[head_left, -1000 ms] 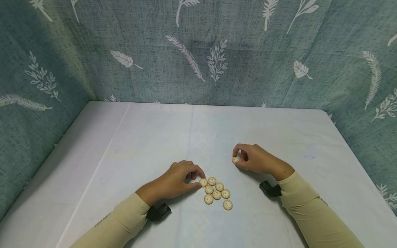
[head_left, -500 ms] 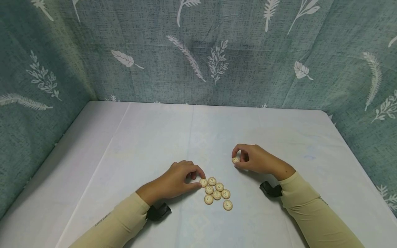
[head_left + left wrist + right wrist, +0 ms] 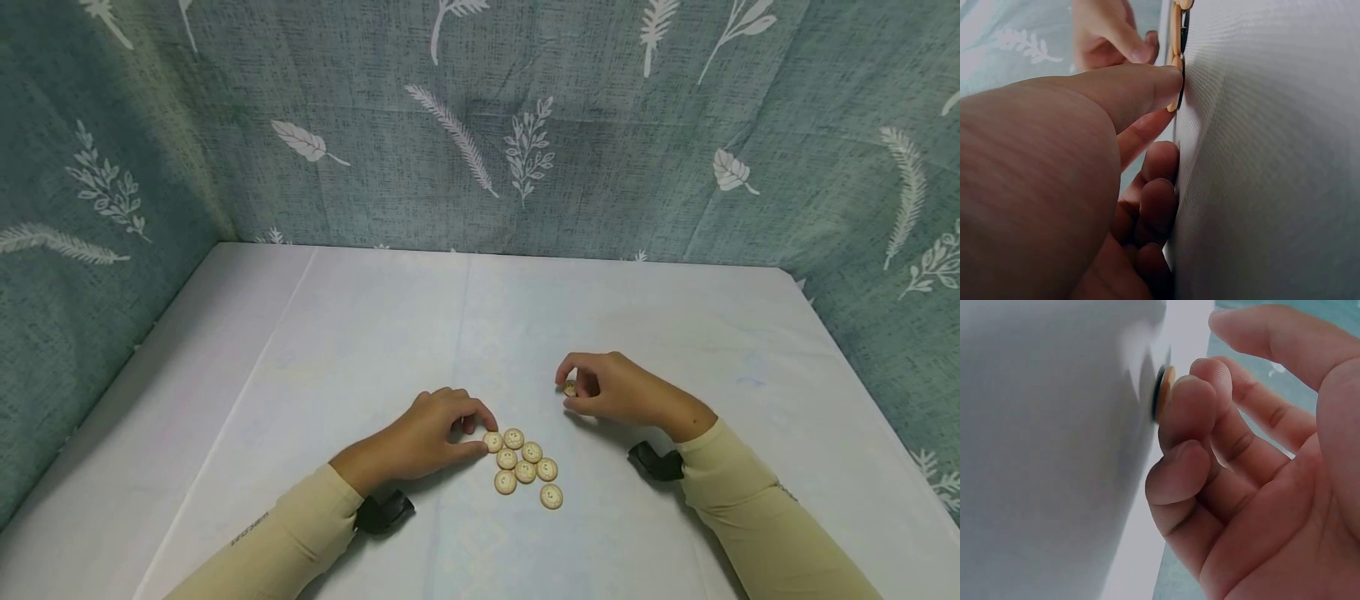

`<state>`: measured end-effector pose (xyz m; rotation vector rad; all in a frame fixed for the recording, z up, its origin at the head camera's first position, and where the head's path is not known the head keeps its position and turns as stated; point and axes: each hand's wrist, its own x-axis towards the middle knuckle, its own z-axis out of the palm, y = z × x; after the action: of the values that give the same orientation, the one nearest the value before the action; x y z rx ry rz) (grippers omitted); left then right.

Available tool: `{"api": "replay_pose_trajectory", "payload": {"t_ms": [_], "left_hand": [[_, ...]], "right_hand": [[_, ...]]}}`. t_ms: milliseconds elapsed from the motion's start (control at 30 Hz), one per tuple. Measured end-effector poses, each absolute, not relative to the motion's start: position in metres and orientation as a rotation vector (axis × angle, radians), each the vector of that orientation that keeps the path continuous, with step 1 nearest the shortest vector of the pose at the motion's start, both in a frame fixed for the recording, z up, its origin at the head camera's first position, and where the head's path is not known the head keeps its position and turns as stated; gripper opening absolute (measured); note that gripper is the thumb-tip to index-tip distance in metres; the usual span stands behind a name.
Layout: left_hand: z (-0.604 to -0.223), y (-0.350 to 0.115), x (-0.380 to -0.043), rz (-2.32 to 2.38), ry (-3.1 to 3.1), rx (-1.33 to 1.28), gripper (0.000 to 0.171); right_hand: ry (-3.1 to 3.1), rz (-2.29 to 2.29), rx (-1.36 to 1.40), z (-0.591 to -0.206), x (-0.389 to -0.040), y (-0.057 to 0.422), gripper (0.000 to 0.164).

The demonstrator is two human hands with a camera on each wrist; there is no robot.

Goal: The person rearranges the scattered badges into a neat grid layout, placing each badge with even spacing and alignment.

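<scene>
Thumb and forefinger of my left hand [image 3: 427,437] pinch a round wooden button [image 3: 492,442] at the left end of a group of buttons [image 3: 526,472]. The discs are tan, with small dark marks. In the left wrist view that button [image 3: 1172,103] shows edge-on at the thumb tip. My right hand [image 3: 618,385] is farther back and to the right, its thumb and forefinger spread around a single button [image 3: 570,388]. In the right wrist view the thumb stands away from this button [image 3: 1165,394], which lies flat beside the curled fingertips.
One button [image 3: 551,497] lies a little apart at the front of the group. A white cloth [image 3: 360,333] covers the table. Green leaf-patterned curtains [image 3: 480,150] stand behind and at both sides. Each wrist carries a black camera [image 3: 384,512].
My right thumb and forefinger have loosened from the single button and shifted slightly left, and the button stays on the table. The left hand and the group have not moved.
</scene>
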<state>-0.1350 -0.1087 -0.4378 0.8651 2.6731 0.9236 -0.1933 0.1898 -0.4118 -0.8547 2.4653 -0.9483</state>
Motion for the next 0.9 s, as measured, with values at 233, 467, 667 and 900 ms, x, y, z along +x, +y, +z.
{"api": "replay_pose_trajectory", "payload": {"t_ms": [233, 467, 667, 900], "left_hand": [[-0.437, -0.108, -0.135, 0.920, 2.672, 0.865, 0.018], [-0.437, -0.109, -0.135, 0.912, 2.682, 0.877, 0.018], [-0.437, -0.109, -0.135, 0.906, 2.683, 0.882, 0.018], [-0.437, -0.109, -0.135, 0.904, 2.677, 0.867, 0.018]], "right_hand": [[2.463, -0.920, -0.897, -0.409, -0.188, 0.185, 0.020], [2.437, -0.906, -0.913, -0.409, -0.185, 0.180, 0.021], [2.404, -0.891, -0.935, -0.407, -0.182, 0.177, 0.023], [2.376, -0.861, -0.930, -0.407, -0.178, 0.171, 0.023]]}}
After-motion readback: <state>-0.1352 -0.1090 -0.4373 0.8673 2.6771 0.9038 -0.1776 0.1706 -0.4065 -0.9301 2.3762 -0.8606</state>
